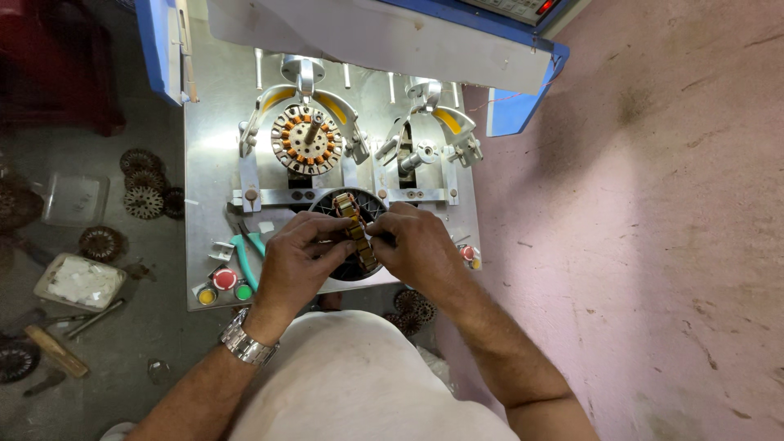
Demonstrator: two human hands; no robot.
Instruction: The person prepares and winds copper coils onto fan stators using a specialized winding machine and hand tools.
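Both hands hold one wound stator core (354, 230), a round metal ring with copper-coloured coils, turned on edge above a dark round opening (359, 271) in the machine's plate. My left hand (296, 257), a metal watch on its wrist, grips the ring's left side. My right hand (415, 247) pinches its right side near the top. A second wound stator (306, 140) sits mounted on the left winding station under yellow guards. The right winding station (418, 155) shows a bare spindle.
The metal machine plate (211, 163) carries red, yellow and green buttons (224, 283) and teal-handled pliers (248, 255) at its front left. Several dark stator cores (144, 186), a plastic box (75, 199) and a tray (79, 282) lie on the floor at left. A pink wall (653, 220) stands at right.
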